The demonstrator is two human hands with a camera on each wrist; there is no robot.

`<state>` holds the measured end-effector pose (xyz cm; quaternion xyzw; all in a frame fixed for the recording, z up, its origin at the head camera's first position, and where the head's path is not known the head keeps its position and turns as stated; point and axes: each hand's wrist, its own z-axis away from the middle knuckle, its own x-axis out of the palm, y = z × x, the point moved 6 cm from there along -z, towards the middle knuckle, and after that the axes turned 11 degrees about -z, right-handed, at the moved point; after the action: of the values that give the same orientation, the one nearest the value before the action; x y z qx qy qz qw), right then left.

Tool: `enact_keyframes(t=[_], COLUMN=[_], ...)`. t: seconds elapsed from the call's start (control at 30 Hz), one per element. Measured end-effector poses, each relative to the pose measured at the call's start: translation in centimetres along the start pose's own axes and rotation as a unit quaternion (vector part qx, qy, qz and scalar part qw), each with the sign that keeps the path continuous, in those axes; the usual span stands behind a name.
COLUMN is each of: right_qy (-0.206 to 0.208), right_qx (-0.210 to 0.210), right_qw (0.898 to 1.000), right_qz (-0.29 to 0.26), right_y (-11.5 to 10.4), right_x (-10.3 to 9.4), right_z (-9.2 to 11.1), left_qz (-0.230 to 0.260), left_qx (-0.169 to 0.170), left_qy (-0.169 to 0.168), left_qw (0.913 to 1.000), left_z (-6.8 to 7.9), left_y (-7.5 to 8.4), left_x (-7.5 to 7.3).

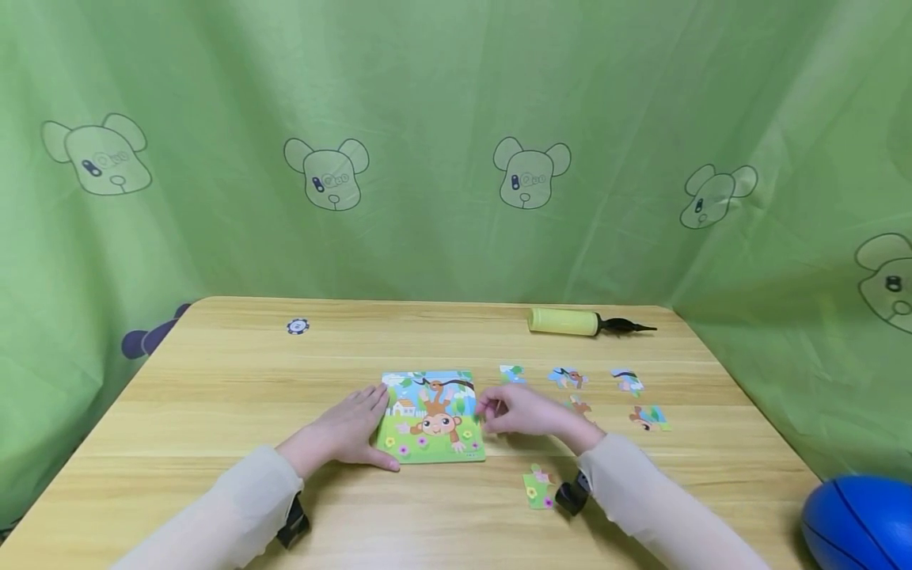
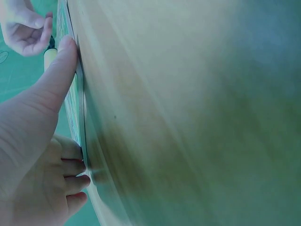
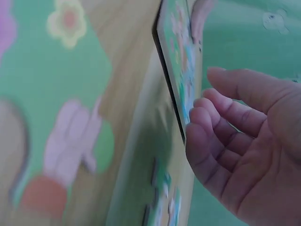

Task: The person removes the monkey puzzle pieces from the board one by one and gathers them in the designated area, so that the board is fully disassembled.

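A flat puzzle board (image 1: 420,447) with a monkey picture lies on the table between both hands. My left hand (image 1: 355,427) rests along its left side, fingers straight, with the thumb at the front edge. The right hand (image 1: 523,409) is beside the board's right edge, fingers loosely bent and fingertips right at the edge. In the right wrist view its thumb stands apart from the fingers and nothing shows between them. A puzzle piece (image 1: 536,489) with flowers lies near the right wrist. Another piece (image 1: 579,405) is partly hidden behind the right hand.
More puzzle pieces lie to the right, among them a branch piece (image 1: 628,381) and a monkey piece (image 1: 650,418). A yellow hand pump (image 1: 564,321) lies at the back, a poker chip (image 1: 298,326) at the back left. A blue ball (image 1: 858,522) is at the right edge.
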<state>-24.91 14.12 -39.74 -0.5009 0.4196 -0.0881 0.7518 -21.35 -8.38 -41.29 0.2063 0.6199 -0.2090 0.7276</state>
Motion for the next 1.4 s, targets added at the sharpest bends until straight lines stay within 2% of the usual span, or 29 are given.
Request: enact_keyframes(t=[0.37,0.8,1.17,1.4], right_qy=[0.004,0.002,0.022,0.020], right_qx=[0.009,0.002,0.000,-0.011], right_qw=[0.999,0.998,0.999,1.000], right_qz=[0.037,0.063,0.026,-0.003], right_y=[-0.4,-1.0,-1.8,-2.1], right_x=[1.6,1.8,1.2,1.2], right_z=[-2.5,-2.9,-2.5,-2.2], left_qz=[-0.002,-0.008,-0.007,-0.002], left_qx=[0.002,0.003,0.002,-0.001], left_qy=[0.002,0.004,0.001,-0.001], left_qw=[1.0000,1.0000,1.0000,1.0000], left_z=[-0.1,-0.2,-0.1,-0.1], left_y=[0.0,-0.1,-0.1,-0.1], left_x=[0.0,0.0,0.0,0.0])
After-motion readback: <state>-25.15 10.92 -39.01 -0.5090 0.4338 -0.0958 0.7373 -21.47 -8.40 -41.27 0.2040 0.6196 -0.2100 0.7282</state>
